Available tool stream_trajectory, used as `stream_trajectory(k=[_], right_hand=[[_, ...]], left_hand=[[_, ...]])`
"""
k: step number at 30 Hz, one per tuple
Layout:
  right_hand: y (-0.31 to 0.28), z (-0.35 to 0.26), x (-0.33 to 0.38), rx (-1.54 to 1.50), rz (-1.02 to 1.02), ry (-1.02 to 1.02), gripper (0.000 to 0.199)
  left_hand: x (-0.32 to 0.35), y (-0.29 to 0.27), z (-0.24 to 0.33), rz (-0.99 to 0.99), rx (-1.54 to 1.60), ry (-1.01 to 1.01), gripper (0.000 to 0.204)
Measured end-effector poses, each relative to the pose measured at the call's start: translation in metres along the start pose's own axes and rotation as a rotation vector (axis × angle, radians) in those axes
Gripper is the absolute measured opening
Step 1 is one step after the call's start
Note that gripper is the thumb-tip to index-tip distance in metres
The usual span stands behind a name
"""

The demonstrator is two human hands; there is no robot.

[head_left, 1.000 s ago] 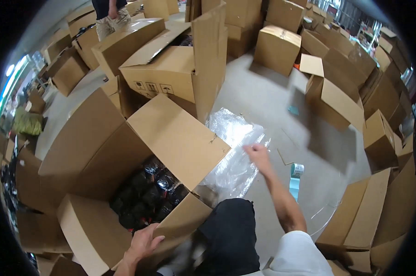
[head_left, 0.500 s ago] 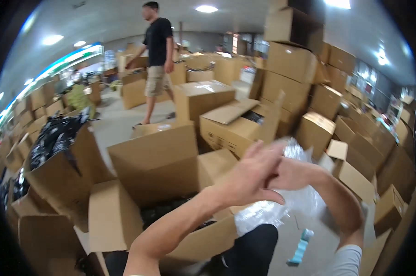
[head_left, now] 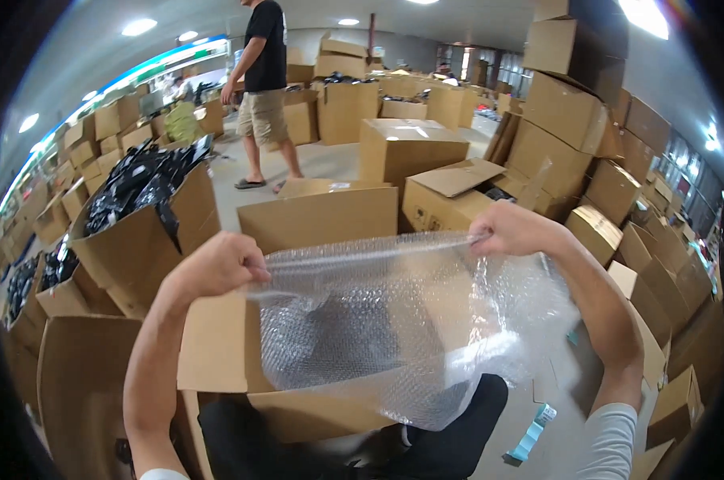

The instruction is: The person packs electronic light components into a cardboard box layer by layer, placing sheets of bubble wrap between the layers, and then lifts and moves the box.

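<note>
**Bubble wrap held taut between 2 hands**

The left hand (head_left: 218,268) and right hand (head_left: 516,230) are each clamped on a top corner of the bubble wrap sheet (head_left: 394,328), which hangs in front of the chest. Its long axis runs left to right, the right end higher. Below it stands an open cardboard box (head_left: 218,352). A blue-and-white paper strip (head_left: 532,432) lies on the floor to the lower right.

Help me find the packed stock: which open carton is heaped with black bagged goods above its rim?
The big open carton left of the left hand: black bags pile over its top edge. The cartons ahead are sealed or show only flaps.
</note>
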State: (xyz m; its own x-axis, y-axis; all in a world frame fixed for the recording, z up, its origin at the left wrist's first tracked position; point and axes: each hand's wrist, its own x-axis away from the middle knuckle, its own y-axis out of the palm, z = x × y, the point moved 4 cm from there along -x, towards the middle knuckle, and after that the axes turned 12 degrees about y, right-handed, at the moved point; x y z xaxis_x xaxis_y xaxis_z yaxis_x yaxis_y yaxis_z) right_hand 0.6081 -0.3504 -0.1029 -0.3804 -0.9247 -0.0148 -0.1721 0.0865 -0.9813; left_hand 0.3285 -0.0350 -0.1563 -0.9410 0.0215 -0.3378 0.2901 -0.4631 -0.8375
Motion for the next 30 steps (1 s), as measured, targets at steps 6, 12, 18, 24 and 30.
stream_trajectory(k=[6, 12, 18, 24, 30], right_hand=[[0.037, -0.015, -0.066, -0.578, -0.143, 0.285, 0.018], [0.196, 0.020, -0.209, -0.100, 0.012, -0.085, 0.031], [0.389, 0.029, -0.284, 0.047, 0.047, -0.112, 0.053], [0.533, 0.050, -0.304, 0.107, -0.109, -0.198, 0.045], [0.569, 0.050, -0.308, 0.256, -0.053, -0.249, 0.045]], left_hand=[[0.030, -0.038, -0.055, -0.012, -0.195, -0.161, 0.006], [-0.027, 0.096, -0.055, 0.320, -0.726, 0.100, 0.046], [0.025, 0.342, -0.167, -0.285, -0.553, -0.257, 0.093], [0.101, 0.477, -0.252, -0.530, -0.406, -0.539, 0.105], [0.154, 0.512, -0.306, -0.709, -0.504, -0.590, 0.104]])
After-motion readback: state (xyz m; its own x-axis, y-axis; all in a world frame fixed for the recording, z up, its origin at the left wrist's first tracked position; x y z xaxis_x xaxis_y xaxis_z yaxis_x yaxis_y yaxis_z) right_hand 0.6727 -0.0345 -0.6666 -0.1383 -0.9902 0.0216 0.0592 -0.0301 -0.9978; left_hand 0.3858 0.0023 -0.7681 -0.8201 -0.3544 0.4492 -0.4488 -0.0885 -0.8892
